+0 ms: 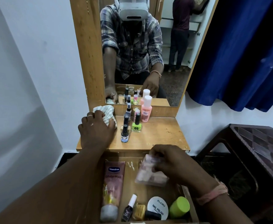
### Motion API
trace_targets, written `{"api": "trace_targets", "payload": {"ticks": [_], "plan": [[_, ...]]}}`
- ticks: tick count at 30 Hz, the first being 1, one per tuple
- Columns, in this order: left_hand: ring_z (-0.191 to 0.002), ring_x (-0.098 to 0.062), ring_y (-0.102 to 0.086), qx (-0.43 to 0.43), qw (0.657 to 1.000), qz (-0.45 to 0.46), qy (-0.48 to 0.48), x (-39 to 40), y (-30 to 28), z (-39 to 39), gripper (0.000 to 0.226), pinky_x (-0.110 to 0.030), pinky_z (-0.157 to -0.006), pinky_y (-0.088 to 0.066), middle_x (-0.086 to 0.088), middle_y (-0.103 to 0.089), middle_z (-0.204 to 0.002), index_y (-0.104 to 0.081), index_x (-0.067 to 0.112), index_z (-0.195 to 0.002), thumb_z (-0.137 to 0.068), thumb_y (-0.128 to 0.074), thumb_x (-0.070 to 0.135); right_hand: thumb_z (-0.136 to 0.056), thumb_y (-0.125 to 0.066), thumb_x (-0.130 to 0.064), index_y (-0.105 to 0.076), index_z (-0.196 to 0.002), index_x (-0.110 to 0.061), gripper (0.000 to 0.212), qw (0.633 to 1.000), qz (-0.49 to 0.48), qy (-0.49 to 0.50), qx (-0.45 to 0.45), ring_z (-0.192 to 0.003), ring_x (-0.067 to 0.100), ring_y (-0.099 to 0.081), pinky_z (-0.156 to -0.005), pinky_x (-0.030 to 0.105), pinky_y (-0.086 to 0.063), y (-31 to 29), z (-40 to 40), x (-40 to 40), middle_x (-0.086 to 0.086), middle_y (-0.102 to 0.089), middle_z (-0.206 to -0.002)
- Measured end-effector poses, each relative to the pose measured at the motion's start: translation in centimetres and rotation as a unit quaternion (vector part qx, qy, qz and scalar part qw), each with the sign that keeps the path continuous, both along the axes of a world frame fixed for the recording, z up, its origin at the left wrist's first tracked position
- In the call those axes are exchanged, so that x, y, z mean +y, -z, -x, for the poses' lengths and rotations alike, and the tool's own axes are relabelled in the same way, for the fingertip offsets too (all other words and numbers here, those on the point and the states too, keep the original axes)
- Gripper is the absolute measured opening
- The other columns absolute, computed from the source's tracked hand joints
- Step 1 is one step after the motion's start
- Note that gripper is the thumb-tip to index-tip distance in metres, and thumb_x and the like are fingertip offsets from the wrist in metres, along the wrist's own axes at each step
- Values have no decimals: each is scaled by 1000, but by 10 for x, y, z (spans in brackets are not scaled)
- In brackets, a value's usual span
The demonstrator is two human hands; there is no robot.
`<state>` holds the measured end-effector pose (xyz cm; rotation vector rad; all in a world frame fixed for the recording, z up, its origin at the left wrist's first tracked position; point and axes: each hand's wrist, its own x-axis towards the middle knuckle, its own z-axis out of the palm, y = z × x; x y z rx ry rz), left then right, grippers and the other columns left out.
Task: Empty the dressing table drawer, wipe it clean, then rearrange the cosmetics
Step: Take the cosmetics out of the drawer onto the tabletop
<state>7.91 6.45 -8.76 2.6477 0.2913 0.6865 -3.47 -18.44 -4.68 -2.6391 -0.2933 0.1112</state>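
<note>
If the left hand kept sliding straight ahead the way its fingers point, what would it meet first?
The left hand already grips the striped cloth. Pushed on, the cloth would probably meet the mirror's wooden frame first; the bottles stand off to its right. Depth is hard to judge.

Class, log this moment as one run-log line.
left hand: grips cloth | right hand: holds clear packet | drawer: open
</note>
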Motion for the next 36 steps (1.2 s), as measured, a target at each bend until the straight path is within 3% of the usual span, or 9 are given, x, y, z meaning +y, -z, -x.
{"api": "trace_targets", "payload": {"ticks": [4,6,8,10,13,17,23,28,36], "plan": [[-110,-35,-56,-8,1000,4,1,0,0,-1,44,-49,-91,-47,-14,-63,-119,-59,22,-121,-91,-53,53,-81,-83,-16,-74,-94,-21,17,956,-271,114,-23,-76,10,-71,-70,28,-58,-38,5,-23,-1,-76,-86],[-110,-35,-57,-4,1000,1,1,0,0,0,44,-49,-90,-47,-14,-63,-119,-59,21,-121,-92,-54,53,-82,-82,-19,-74,-98,-15,18,877,-415,239,-22,-80,19,-75,-74,38,-62,-37,-1,-37,3,-78,-87],[-109,-35,-57,-6,1000,-1,1,0,-1,0,44,-49,-89,-48,-14,-63,-119,-58,21,-121,-92,-54,53,-86,-79,-20,-70,-106,-6,25,762,-546,347,23,-84,29,-76,-76,49,-62,-26,-12,-45,12,-78,-95],[-108,-35,-57,-7,1000,-3,2,0,-1,1,44,-49,-89,-48,-14,-64,-119,-58,21,-121,-92,-55,54,-91,-71,-7,-63,-115,2,26,650,-650,389,59,-86,32,-76,-74,48,-63,-16,-23,-41,19,-74,-108],[-109,-35,-57,-10,1000,-9,2,0,0,1,44,-49,-90,-48,-14,-63,-120,-58,21,-122,-92,-55,54,-95,-58,8,-54,-125,2,31,574,-702,416,66,-96,36,-71,-81,49,-60,-8,-33,-23,21,-67,-116],[-110,-35,-57,-9,1000,-14,2,0,0,0,45,-50,-90,-49,-13,-63,-120,-59,22,-123,-93,-55,55,-96,-53,11,-54,-114,-2,23,603,-689,399,53,-94,34,-70,-87,52,-58,-8,-49,3,16,-67,-106],[-110,-35,-57,-7,1000,-12,-1,0,-1,0,45,-49,-90,-49,-13,-63,-121,-59,23,-123,-92,-54,56,-89,-70,-5,-61,-85,-15,14,671,-600,434,-31,-87,32,-73,-80,51,-61,7,-70,10,11,-72,-97],[-111,-33,-57,-3,1000,-10,-1,1,-1,0,46,-48,-91,-49,-12,-63,-122,-58,24,-124,-92,-53,57,-91,-73,-10,-53,-115,-2,33,674,-595,435,-36,-76,31,-77,-60,35,-63,10,-65,5,18,-70,-104],[-112,-34,-57,-9,1000,0,2,0,0,0,44,-49,-92,-48,-12,-63,-124,-58,24,-123,-92,-54,55,-86,-79,-28,-50,-114,-8,45,764,-480,429,-42,-53,26,-73,-57,36,-61,13,-55,-4,15,-74,-81]]}}
